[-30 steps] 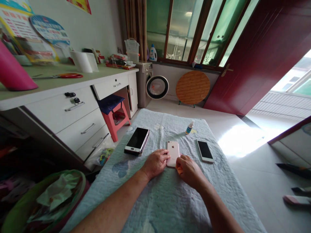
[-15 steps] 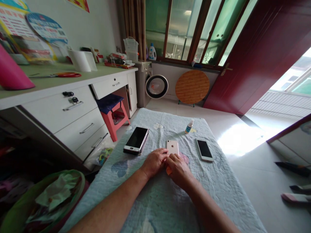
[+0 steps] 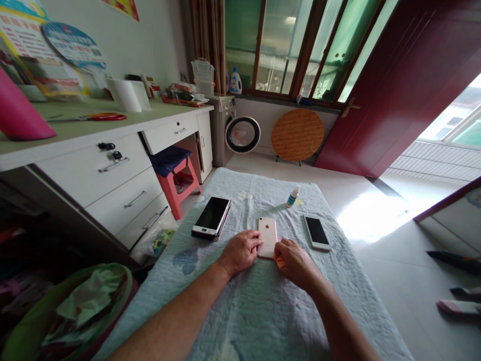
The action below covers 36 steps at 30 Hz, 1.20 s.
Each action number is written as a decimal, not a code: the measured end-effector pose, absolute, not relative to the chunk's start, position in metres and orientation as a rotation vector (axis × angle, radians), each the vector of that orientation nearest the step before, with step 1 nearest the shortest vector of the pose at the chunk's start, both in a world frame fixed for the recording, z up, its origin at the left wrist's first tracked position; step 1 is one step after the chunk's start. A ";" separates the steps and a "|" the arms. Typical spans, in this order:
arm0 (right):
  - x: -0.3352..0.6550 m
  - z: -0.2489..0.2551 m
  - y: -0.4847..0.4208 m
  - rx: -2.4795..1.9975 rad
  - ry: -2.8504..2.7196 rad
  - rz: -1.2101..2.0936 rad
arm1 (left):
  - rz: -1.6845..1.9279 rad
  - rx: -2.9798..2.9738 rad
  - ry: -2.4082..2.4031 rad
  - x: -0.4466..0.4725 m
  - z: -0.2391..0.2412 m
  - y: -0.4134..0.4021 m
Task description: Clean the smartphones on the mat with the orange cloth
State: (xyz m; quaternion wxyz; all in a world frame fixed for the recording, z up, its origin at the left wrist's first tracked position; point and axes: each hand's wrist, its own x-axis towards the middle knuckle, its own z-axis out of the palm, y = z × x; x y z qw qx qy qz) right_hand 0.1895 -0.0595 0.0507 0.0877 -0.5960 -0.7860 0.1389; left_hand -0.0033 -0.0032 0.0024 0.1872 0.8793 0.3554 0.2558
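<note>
A pale pink smartphone (image 3: pixel 267 235) lies back up on the quilted cloth, an apple logo on it. My left hand (image 3: pixel 242 249) steadies it, fingers bent and tips pressing on its left edge. At the phone's lower right edge is my right hand (image 3: pixel 293 261), closed around a small orange cloth (image 3: pixel 280 261), most of which the fingers hide. To the left, a white phone (image 3: pixel 213 213) with a dark screen rests on another dark device. Another white phone (image 3: pixel 317 231) lies face up on the right. Behind it stands a small spray bottle (image 3: pixel 292 197).
The light blue quilted cloth (image 3: pixel 255 311) covers the surface under the phones. Left of it are a basket (image 3: pixel 130 281) with crumpled tissue, a pink stool (image 3: pixel 175 185) and a white desk (image 3: pixel 124 185). A washing machine (image 3: pixel 221 135) with its door ajar stands behind.
My right hand has moved right, from the phone's lower part to its right edge, taking the orange cloth along. More of the phone's back now shows. My left hand stays nearly in place.
</note>
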 end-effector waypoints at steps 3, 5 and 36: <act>0.195 0.047 -0.058 -1.756 -2.307 0.459 | 0.707 2.490 1.002 -0.004 0.006 -0.006; 0.199 0.044 -0.057 -1.718 -2.285 0.509 | 0.703 2.485 0.998 -0.005 0.008 -0.008; 0.185 0.024 -0.028 -1.823 -2.005 0.242 | 0.755 2.353 0.930 -0.006 0.007 -0.005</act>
